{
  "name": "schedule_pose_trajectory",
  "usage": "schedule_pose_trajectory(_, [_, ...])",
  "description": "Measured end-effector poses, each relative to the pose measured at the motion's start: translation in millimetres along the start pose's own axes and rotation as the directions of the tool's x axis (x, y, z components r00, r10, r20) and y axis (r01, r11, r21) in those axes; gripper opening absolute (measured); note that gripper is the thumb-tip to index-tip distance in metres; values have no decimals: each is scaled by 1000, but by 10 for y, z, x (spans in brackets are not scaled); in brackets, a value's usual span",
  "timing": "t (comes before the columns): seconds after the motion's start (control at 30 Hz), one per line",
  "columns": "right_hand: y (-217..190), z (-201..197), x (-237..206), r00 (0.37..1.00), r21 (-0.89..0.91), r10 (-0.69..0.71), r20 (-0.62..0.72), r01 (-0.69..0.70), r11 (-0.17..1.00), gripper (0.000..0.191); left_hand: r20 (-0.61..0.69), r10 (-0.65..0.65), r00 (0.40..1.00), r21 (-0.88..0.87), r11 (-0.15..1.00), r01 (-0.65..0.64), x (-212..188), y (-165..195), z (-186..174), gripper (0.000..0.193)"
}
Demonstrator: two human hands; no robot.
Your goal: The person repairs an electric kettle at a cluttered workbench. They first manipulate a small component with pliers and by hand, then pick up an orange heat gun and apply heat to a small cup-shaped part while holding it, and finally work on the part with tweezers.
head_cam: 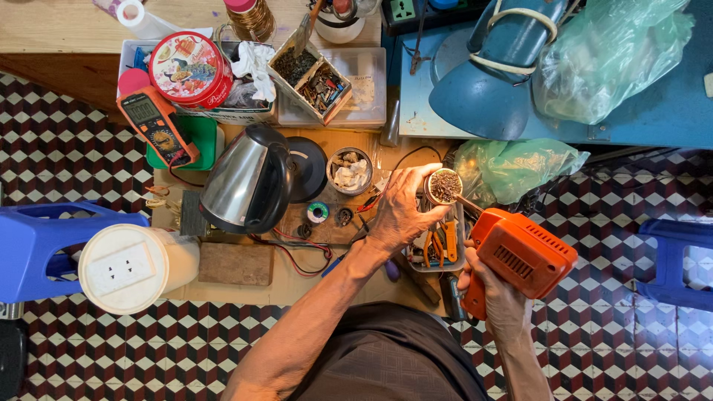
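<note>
Soldering gun [520, 256], orange and pistol-shaped, sits right of centre in the frame, gripped by the right hand [496, 297] closed around its handle; its thin tip pokes into a small round tin [444, 186] of brassy wool, which the left hand [397, 208] holds pinched between fingers and thumb just above. Under the tin lies a clear tray of tools [438, 249]. Further left stands a steel kettle [249, 182] with a black handle, and at upper left an orange multimeter [157, 126] rests beside a round red tin [186, 68]
</note>
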State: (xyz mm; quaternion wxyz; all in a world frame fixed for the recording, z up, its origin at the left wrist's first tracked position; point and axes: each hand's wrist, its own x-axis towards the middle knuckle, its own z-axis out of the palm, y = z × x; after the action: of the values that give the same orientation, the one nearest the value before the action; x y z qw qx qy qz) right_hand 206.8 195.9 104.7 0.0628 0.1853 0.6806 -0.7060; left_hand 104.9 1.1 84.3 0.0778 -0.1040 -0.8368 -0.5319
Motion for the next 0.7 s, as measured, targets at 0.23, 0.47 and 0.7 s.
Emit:
schedule_pose_trajectory(0.23, [-106, 107, 80, 1000, 27, -11, 10, 10, 1000, 32, -4, -21, 1000, -2, 1000, 21, 44, -41, -21, 60])
schedule_pose_trajectory(0.47, [-166, 208, 145, 1000, 56, -13, 4, 13, 998, 33, -46, -26, 999, -11, 1000, 25, 66, -95, -54, 62])
schedule_pose_trajectory(0.7, [-239, 346, 242, 995, 46, 99, -26, -98, 994, 30, -53, -80, 995, -14, 997, 80, 166, -185, -66, 63])
